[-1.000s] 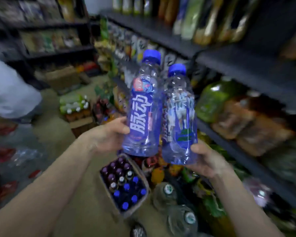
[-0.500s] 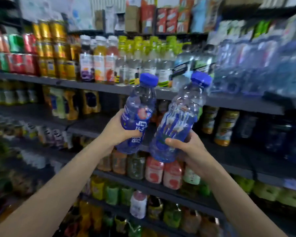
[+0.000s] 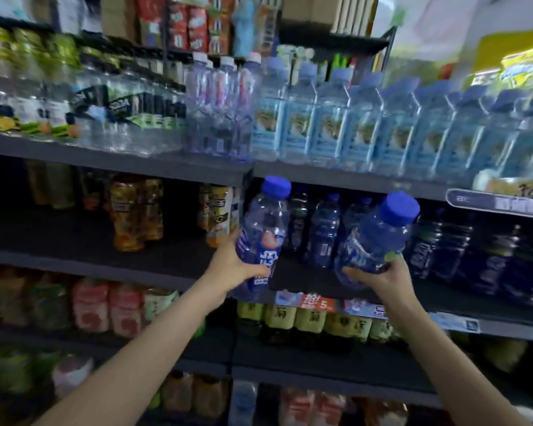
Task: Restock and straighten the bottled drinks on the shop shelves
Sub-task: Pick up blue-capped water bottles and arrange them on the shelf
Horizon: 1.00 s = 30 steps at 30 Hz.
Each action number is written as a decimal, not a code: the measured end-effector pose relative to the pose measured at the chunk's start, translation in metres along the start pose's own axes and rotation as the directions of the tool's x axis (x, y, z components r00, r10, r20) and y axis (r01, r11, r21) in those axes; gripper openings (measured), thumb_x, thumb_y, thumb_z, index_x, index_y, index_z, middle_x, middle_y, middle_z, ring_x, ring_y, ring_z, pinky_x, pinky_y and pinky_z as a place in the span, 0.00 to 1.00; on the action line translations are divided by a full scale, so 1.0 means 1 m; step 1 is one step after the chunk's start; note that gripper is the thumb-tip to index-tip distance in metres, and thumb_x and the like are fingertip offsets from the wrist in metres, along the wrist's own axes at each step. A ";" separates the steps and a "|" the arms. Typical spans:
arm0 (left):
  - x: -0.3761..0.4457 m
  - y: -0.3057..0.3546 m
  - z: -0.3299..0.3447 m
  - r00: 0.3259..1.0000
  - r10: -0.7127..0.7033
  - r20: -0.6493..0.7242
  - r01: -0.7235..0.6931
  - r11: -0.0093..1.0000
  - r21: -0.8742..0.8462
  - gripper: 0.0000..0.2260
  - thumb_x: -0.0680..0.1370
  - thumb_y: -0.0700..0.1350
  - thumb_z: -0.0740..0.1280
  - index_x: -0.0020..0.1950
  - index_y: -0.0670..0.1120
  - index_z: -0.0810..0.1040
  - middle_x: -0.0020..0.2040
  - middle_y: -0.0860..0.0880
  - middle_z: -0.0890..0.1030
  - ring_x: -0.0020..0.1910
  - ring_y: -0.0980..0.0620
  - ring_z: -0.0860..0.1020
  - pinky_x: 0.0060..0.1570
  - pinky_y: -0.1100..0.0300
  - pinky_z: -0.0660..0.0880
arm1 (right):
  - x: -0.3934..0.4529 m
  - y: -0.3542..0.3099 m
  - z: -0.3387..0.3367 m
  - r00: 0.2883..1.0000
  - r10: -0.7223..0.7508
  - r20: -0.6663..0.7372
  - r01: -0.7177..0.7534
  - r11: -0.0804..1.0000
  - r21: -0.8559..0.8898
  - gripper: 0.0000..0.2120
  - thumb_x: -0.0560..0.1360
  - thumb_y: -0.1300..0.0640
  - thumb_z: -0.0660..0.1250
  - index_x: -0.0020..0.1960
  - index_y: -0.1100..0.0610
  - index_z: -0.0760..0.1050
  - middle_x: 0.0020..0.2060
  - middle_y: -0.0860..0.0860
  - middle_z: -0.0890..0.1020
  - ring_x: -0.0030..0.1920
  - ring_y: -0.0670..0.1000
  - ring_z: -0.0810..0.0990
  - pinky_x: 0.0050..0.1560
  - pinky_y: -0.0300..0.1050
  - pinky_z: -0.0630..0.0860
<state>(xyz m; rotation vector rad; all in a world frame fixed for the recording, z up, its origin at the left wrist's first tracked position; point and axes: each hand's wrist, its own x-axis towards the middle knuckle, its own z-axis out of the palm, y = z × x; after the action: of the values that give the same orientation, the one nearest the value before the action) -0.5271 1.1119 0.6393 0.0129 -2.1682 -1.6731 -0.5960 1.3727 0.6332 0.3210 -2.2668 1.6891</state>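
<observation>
Two hands reach toward a wall of shop shelves, each holding one bottle. The left hand (image 3: 231, 267) grips the left bottle (image 3: 263, 235) low on its body, nearly upright, in front of the middle shelf (image 3: 305, 282). The right hand (image 3: 382, 276) holds the right bottle (image 3: 373, 241) from beneath, tilted with its cap to the upper right. The two bottles are apart. Behind and between them, a row of dark bottles (image 3: 323, 229) stands on the middle shelf and runs on to the right. On the shelf above (the upper shelf (image 3: 345, 176)), water bottles (image 3: 330, 124) stand side by side. Below the middle shelf sits a row of tea bottles (image 3: 308, 321).
</observation>
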 end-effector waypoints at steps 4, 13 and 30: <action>0.011 -0.003 0.041 0.997 -0.032 0.065 0.022 0.990 0.141 0.26 0.57 0.41 0.79 0.51 0.53 0.74 0.55 0.47 0.77 0.52 0.52 0.78 0.54 0.56 0.74 | 0.025 0.053 -0.041 0.976 0.140 -0.169 -0.175 0.962 -0.209 0.42 0.54 0.45 0.81 0.64 0.54 0.70 0.62 0.56 0.71 0.61 0.61 0.71 0.62 0.61 0.70; 0.040 0.000 0.080 0.991 0.041 0.128 -0.067 0.977 0.204 0.29 0.61 0.35 0.78 0.49 0.59 0.67 0.58 0.48 0.72 0.56 0.51 0.74 0.55 0.59 0.69 | 0.085 0.093 -0.067 0.917 0.315 -0.244 -0.377 0.883 -0.279 0.43 0.60 0.56 0.80 0.69 0.59 0.63 0.65 0.60 0.68 0.64 0.64 0.69 0.63 0.61 0.68; 0.094 -0.042 0.145 0.972 -0.130 0.194 0.125 0.991 0.035 0.27 0.61 0.36 0.77 0.51 0.56 0.70 0.59 0.48 0.74 0.56 0.50 0.75 0.58 0.54 0.72 | 0.103 0.106 -0.036 0.930 0.286 -0.232 -0.351 0.880 -0.322 0.25 0.73 0.59 0.69 0.66 0.63 0.65 0.63 0.62 0.70 0.61 0.64 0.71 0.58 0.56 0.71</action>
<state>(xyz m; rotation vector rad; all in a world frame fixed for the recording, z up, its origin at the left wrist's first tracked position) -0.6694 1.2107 0.5999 -0.0064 -2.3767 -1.7872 -0.7249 1.4377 0.5853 -0.2935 -2.5264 1.3254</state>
